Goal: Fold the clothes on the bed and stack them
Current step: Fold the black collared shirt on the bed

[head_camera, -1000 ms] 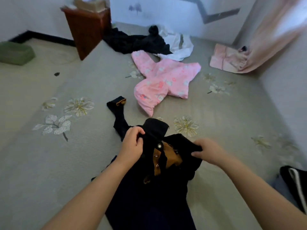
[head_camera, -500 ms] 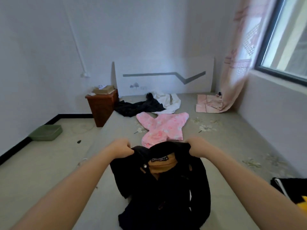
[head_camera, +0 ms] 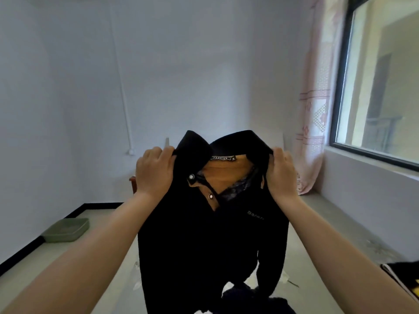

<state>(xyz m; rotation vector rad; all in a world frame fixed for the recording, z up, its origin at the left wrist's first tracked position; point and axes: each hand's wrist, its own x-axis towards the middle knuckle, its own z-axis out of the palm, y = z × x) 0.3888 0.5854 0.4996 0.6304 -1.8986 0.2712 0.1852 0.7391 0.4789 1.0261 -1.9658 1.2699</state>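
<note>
1. Left hand (head_camera: 155, 172) is raised in front of the camera with the forearm stretched forward; its fingers are curled over the left shoulder of the black jacket (head_camera: 208, 241), gripping the cloth just beside the collar.
2. Right hand (head_camera: 282, 174) mirrors it: forearm extended, fingers folded round the right shoulder seam, pinching the fabric.
3. I see both hands closed on cloth, neither one spread wide.
4. Jacket hangs upright between the two hands with its front toward me. Collar stands up, mustard lining (head_camera: 226, 175) and neck label (head_camera: 223, 158) show in the open neck, two snap buttons sit on the left placket.
5. Right sleeve (head_camera: 271, 264) droops down that side; the hem reaches down to a dark heap at the bottom edge. I can't tell whether that heap is part of the same jacket.
6. Bed (head_camera: 322, 257) lies below and behind the jacket, grey cover with pale flower prints.
7. Background: green tray (head_camera: 65, 230) on the floor at left, pink curtain (head_camera: 314, 105) beside the window (head_camera: 383, 82) at right, black-and-yellow garment (head_camera: 405, 277) at the bed's right edge.
</note>
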